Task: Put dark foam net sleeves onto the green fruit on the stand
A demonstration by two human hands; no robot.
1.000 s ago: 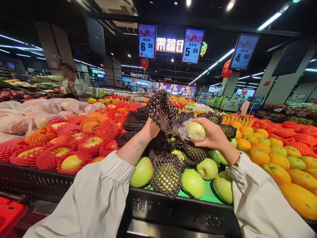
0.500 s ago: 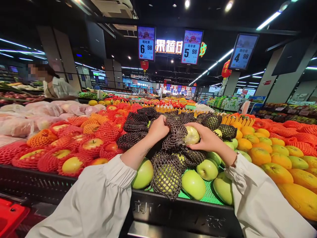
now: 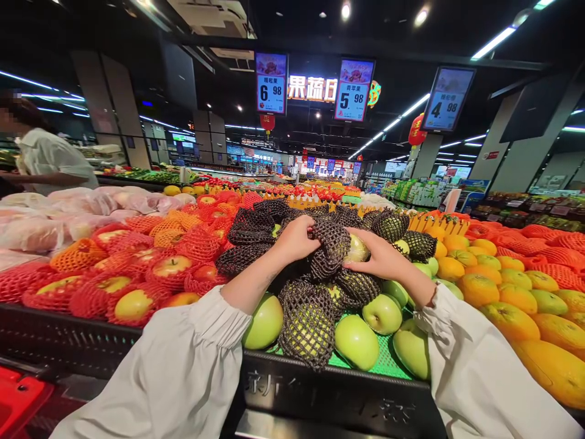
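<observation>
My left hand [image 3: 298,238] is closed on the edge of a black foam net sleeve [image 3: 329,242]. My right hand [image 3: 377,255] grips a pale green apple [image 3: 357,248] from its right side. The apple's left part sits inside the sleeve, and its right part is bare. Below them, a netted green apple [image 3: 307,329] rests at the front of the display, with a bare green apple [image 3: 357,341] beside it. More black net sleeves [image 3: 250,227] are heaped behind and to the left of my hands.
A black display rim [image 3: 338,390] runs along the front. Apples in red nets [image 3: 171,268] fill the left, oranges [image 3: 503,286] the right. Price screens [image 3: 355,90] hang overhead. Another person [image 3: 50,155] is at the far left.
The sleeve now covers more of the apple, and my left hand has shifted slightly right along it. The other person has moved further left.
</observation>
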